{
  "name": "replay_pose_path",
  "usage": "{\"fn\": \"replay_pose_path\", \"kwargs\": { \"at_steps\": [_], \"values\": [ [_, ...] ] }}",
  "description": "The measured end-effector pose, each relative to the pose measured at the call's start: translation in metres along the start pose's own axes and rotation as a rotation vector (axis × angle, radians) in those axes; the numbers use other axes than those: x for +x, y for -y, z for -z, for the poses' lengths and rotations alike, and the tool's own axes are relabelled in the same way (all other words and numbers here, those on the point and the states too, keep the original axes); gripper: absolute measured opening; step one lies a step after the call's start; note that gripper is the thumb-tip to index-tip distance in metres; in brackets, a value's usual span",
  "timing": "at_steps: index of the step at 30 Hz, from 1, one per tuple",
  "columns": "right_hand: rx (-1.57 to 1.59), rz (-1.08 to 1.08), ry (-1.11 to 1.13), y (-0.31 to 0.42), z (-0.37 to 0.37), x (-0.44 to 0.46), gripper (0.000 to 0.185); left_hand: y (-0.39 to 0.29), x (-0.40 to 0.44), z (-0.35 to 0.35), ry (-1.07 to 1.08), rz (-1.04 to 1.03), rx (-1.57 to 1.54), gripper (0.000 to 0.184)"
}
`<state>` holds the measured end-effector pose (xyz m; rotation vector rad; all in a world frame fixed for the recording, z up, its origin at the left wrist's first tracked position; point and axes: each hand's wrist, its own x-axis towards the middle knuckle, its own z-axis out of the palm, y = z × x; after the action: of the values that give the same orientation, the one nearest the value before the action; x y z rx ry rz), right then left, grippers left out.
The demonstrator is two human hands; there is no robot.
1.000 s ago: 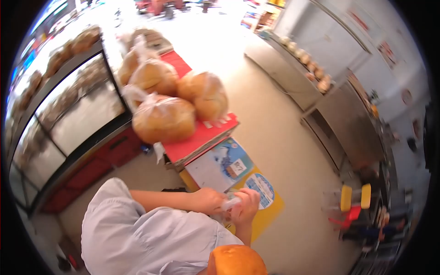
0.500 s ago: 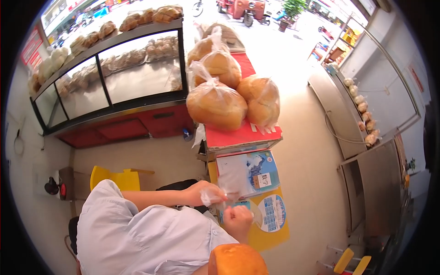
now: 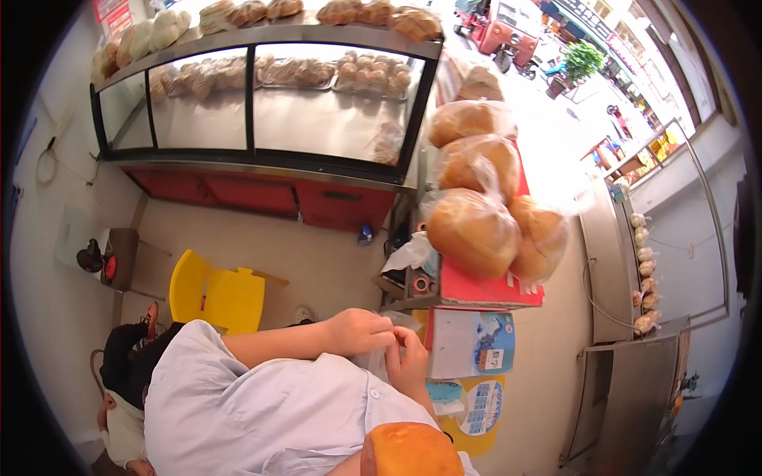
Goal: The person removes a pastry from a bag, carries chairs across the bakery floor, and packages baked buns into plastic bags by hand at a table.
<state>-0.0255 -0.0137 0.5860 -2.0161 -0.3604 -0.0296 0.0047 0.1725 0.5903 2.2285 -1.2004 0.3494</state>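
My left hand (image 3: 359, 332) and my right hand (image 3: 408, 358) meet in front of my chest, fingers closed on a thin clear plastic bag (image 3: 371, 362). Part of the bag hangs below and between them. Close at the bottom edge is a round orange-brown bun (image 3: 413, 451); what supports it is hidden. Beyond my hands, large bagged loaves (image 3: 474, 232) rest on a red-topped table (image 3: 484, 293). A blue and white printed box (image 3: 473, 343) lies to the right of my hands, above a round blue and white label (image 3: 482, 406).
A glass display case (image 3: 329, 119) with bagged bread stands at the upper left. A yellow chair (image 3: 226, 297) is on the floor at left, near a seated person (image 3: 125, 420). Steel counters (image 3: 607, 262) line the right side. A red three-wheeler (image 3: 508, 32) stands outside.
The view has swung left, so the loaves and table appear farther right. My hands have come together at the bag. The seated person now shows at lower left.
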Motion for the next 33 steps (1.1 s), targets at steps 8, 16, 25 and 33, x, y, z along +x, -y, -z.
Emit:
{"fn": "replay_pose_path", "kwargs": {
  "at_steps": [8,16,25,33],
  "values": [
    [-0.078,0.126,0.153,0.039,-0.118,0.1,0.011,0.092,-0.097,0.083,-0.239,0.177,-0.04,0.019],
    [-0.28,0.406,0.211,0.047,-0.2,0.187,0.005,0.129,-0.169,0.138,-0.372,0.412,-0.085,0.019],
    [0.191,0.074,0.054,-0.031,-0.191,0.275,0.006,0.107,-0.095,0.291,-0.61,0.153,-0.792,0.038],
    [0.291,-0.522,-0.162,-0.17,-0.161,0.322,0.01,0.168,-0.012,0.268,-0.677,0.082,-0.957,0.017]
  ]
}}
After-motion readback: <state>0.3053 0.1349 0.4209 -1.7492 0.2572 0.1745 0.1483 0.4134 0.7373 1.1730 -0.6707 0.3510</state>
